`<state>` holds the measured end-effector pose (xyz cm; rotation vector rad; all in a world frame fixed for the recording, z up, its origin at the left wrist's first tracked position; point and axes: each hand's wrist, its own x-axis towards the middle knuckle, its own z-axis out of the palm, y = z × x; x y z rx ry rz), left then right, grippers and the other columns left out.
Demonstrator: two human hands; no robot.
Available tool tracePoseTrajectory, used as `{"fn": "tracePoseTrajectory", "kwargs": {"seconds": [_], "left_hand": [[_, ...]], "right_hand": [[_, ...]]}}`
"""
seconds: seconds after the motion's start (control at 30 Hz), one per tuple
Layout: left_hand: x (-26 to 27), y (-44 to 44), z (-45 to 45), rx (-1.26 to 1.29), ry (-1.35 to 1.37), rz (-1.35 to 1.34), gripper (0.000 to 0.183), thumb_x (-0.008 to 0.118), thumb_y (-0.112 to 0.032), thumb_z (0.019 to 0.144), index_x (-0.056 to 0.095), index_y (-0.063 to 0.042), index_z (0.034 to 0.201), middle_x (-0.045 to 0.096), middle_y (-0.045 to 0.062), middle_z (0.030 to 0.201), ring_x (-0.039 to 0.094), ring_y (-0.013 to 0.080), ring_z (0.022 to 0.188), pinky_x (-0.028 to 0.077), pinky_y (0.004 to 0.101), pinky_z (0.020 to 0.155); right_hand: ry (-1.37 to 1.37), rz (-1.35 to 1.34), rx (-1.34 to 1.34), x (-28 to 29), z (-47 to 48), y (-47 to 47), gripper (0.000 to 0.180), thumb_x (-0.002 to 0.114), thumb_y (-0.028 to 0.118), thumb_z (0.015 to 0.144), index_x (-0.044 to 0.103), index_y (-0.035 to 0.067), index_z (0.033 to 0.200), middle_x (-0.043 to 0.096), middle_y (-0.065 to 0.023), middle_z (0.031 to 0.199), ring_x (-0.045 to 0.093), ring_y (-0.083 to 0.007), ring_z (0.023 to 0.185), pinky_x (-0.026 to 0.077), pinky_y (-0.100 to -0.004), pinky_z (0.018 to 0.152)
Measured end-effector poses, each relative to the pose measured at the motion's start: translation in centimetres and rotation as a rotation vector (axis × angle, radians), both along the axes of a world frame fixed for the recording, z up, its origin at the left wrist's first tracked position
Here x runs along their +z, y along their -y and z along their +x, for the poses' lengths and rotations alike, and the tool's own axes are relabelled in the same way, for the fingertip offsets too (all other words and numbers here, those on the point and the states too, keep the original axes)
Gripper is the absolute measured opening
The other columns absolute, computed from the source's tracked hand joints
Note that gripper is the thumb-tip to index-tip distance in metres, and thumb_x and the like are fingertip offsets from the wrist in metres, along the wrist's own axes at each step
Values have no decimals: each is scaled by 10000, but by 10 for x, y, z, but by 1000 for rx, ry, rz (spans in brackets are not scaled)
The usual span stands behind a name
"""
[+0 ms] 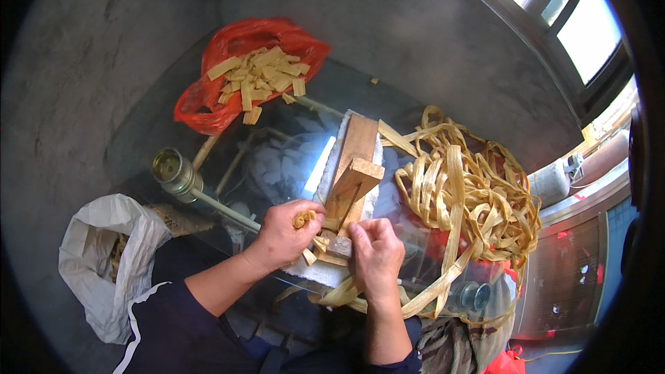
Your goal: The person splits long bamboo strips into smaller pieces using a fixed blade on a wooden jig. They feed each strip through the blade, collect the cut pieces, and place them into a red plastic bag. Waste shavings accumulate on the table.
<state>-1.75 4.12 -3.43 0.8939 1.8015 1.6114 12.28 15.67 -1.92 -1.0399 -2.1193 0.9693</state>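
Observation:
My left hand (284,231) is closed around a small bundle of folded tan strip pieces (304,218), whose ends stick out below the thumb. In front of me lies a wooden jig (358,140), a long board with an upright block and a thin dark blade or rod slanting down from it. My right hand (378,254) is at the jig's near end, thumb and fingers pinched together beside a small grey-brown block (336,245). A flat tan strip (343,292) runs up behind this hand, which appears to grip it; the fingertips' contact is partly hidden.
A white cloth (311,272) lies under the jig on a glass tabletop (275,166). Right of it is a tangled heap of long tan strips (483,202). An open red plastic bag (239,36) bears many short cut pieces (265,72). A white woven sack (93,249) stands at left.

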Motion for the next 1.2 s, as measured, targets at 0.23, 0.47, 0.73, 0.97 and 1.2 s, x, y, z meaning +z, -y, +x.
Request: {"fn": "tracePoseTrajectory", "kwargs": {"seconds": [0.23, 0.47, 0.73, 0.97, 1.2], "left_hand": [[15, 16, -2, 74, 739, 272, 127, 602, -129, 962, 616, -13, 912, 666, 112, 873, 632, 157, 766, 530, 297, 690], [37, 46, 1, -119, 127, 184, 206, 618, -177, 954, 611, -4, 842, 610, 99, 776, 604, 183, 642, 499, 299, 604], [40, 52, 19, -37, -113, 35, 145, 650, -106, 914, 641, 1, 817, 624, 82, 736, 587, 151, 638, 452, 289, 579], [36, 45, 11, -84, -206, -47, 316, 732, -224, 880, 616, 0, 690, 596, 99, 655, 555, 162, 549, 427, 332, 511], [40, 46, 40, -1337, 605, 162, 238, 620, -235, 967, 670, -20, 878, 598, 48, 741, 586, 156, 777, 465, 289, 751]], "right_hand": [[-432, -704, 122, -5, 19, 15, 118, 636, 133, 957, 611, 18, 961, 589, 15, 751, 501, -43, 604, 392, -179, 536], [-441, -881, 383, 18, 28, 35, 410, 568, 32, 964, 373, -19, 1321, 582, -21, 790, 534, -80, 696, 432, -213, 647], [-236, -1316, 570, 39, 31, 43, 503, 558, 208, 1007, 357, 16, 1427, 554, -9, 732, 455, -62, 544, 364, -224, 470], [-242, -344, 355, 43, 36, 48, 109, 698, 95, 903, 699, -11, 927, 640, -41, 674, 538, -90, 514, 409, -231, 483], [-441, 34, 691, 31, 29, 35, 177, 593, 82, 893, 665, 5, 752, 620, -86, 609, 564, -215, 471, 449, -314, 475]]}}
